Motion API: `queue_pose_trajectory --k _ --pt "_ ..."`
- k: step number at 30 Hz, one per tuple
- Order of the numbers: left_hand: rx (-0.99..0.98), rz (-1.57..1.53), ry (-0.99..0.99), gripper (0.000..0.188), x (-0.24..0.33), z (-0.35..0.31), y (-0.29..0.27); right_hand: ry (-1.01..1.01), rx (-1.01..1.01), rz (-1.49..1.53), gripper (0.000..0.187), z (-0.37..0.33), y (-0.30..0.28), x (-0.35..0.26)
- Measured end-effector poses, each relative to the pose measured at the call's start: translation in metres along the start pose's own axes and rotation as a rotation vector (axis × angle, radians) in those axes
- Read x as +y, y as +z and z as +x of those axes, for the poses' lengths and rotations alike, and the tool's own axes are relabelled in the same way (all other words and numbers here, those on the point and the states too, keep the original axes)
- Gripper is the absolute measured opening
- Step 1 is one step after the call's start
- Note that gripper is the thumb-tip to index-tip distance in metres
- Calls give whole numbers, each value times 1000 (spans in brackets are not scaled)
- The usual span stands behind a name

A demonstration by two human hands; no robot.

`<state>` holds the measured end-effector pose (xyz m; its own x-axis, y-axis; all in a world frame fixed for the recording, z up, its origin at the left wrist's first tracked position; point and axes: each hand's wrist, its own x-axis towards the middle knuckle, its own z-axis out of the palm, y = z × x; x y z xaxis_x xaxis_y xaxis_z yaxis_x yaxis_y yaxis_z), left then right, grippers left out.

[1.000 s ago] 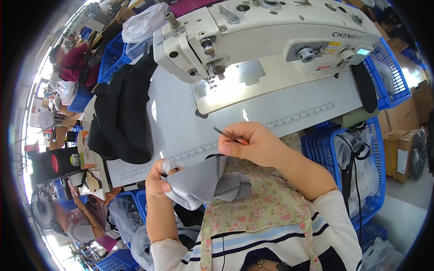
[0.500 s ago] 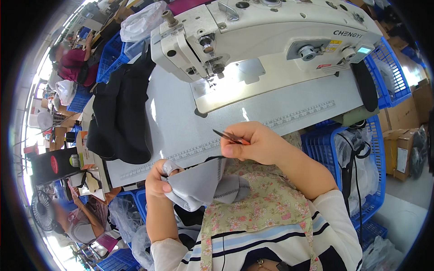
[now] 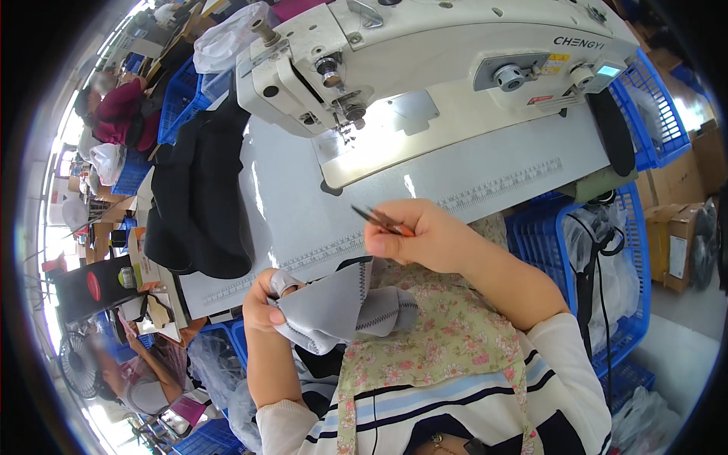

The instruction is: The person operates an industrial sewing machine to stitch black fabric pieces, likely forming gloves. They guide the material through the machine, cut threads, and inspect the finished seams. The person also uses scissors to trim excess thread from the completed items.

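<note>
My left hand (image 3: pixel 265 302) grips a grey fabric piece (image 3: pixel 324 303) with dark zigzag stitching along its seams and some black at its edge. The cloth hangs folded in front of my lap. Just above and to its right, my right hand (image 3: pixel 409 231) is closed around small thread snips (image 3: pixel 383 221) with orange-red on the handle. Their dark blades point up and left over the table edge, apart from the cloth. Behind both hands stands a white sewing machine (image 3: pixel 425 64), its needle area brightly lit.
A pile of black fabric pieces (image 3: pixel 199 197) lies on the table's left side. A printed ruler (image 3: pixel 500 182) runs along the tabletop (image 3: pixel 292 197). Blue baskets with plastic bags (image 3: pixel 633 280) stand at the right. Two other people (image 3: pixel 125 110) sit at far left, near a fan (image 3: pixel 80 365).
The snips' blades look slightly farther apart, and my right hand has shifted a little left. My left hand keeps its hold on the grey fabric. The whole view has shifted slightly.
</note>
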<state>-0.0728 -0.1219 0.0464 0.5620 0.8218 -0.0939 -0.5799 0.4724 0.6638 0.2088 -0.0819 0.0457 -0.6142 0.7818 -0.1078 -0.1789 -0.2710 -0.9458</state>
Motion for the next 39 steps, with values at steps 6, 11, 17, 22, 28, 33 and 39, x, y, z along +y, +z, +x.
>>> queue_pose_trajectory --k 6,11,17,22,28,33,39 --pt "-125 -51 5 25 -1 6 2 24 -8 84 22 -4 -1 1" --pt "-172 -52 -5 25 -1 9 0 31 -142 62 24 -5 -2 1" --pt "-176 -60 -15 26 -2 8 0 -71 -117 44 21 -3 1 5" --pt "-150 -54 -14 25 -2 6 -2 -32 -48 110 18 -5 -4 4" --pt "-166 -56 -9 24 -3 5 -3 -48 104 106 20 -3 -1 1" --pt "-175 -46 2 25 -2 3 -5 -195 70 -81 25 -10 -9 19" --pt "-163 -18 -2 28 -1 2 -4 -475 129 -604 40 -23 -21 17"
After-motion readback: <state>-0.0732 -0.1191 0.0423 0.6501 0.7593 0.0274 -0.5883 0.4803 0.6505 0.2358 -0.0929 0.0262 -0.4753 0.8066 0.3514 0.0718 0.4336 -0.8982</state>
